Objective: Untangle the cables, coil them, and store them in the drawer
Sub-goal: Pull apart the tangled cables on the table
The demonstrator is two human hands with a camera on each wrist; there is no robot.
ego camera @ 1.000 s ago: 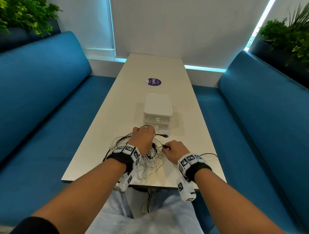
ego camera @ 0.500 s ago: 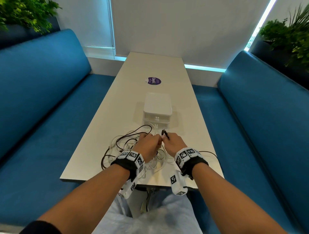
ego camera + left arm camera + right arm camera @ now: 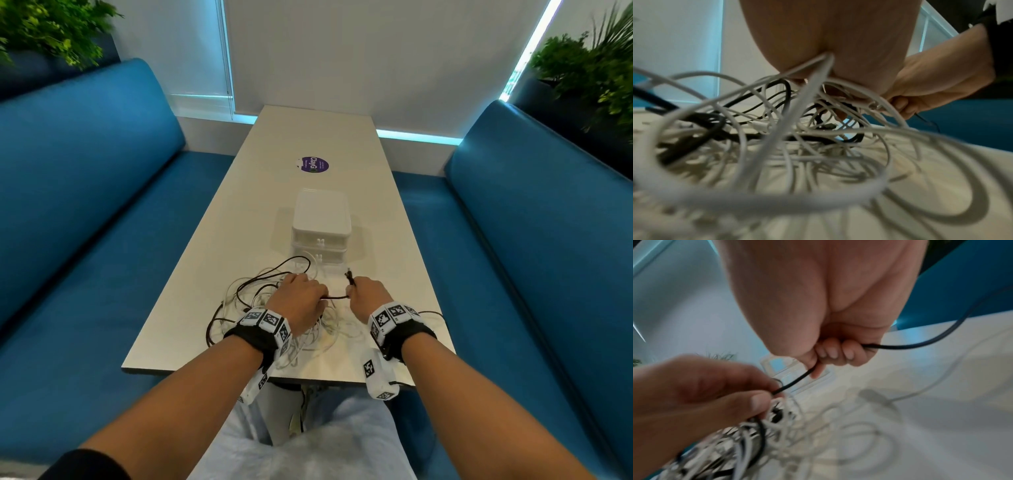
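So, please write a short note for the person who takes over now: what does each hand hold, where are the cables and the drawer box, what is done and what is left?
Right hand: grips the black cable near its plug end; the plug sticks up past the fist.
Left hand: pinches the same black cable, a short stretch running between the hands, and rests on the tangle.
White cables: tangled with the black one, on the near end of the table.
Drawer box: just behind the tangle, drawers shut.
Done: one black end found and pulled out.
Left: free each cable, coil it, open a drawer, store all.
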